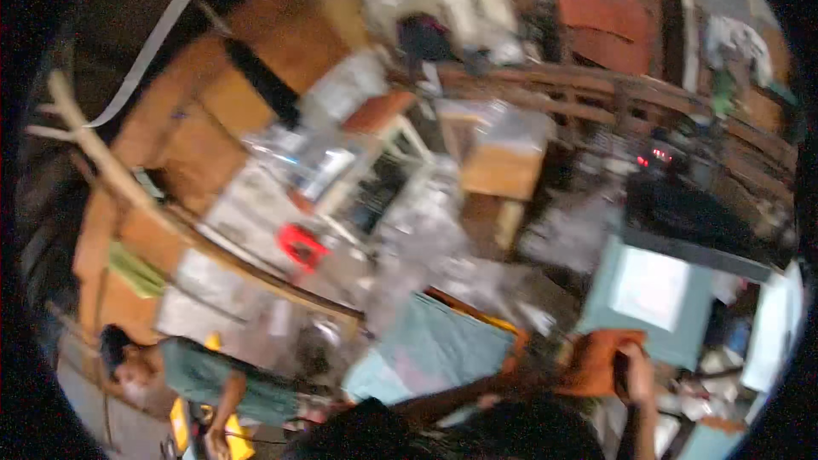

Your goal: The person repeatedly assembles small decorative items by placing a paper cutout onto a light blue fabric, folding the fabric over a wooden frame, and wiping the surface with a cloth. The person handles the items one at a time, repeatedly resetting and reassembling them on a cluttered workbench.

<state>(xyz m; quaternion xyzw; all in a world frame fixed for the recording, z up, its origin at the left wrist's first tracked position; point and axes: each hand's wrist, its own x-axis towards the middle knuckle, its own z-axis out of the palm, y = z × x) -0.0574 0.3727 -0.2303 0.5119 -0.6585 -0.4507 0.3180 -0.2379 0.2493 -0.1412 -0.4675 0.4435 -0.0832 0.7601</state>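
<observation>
My right hand (641, 376) is at the lower right, its forearm coming up from the lower edge. Its fingers are closed around a small dark object (621, 373), too blurred to name. Right beside it, against the hand, is a piece of orange cloth (590, 364). I cannot make out my left hand. In front of me lies a grey-green cloth or bag (443, 342) with an orange edge. Dark shapes at the bottom hide what is below it.
At lower left, a person in a dark green shirt (200, 372) is beside a yellow and black machine (183, 430). A wooden table (503, 169), a red plastic item (302, 247) and a bent wooden pole (170, 220) stand farther off. A pale green panel (596, 307) carries a white sheet (650, 287).
</observation>
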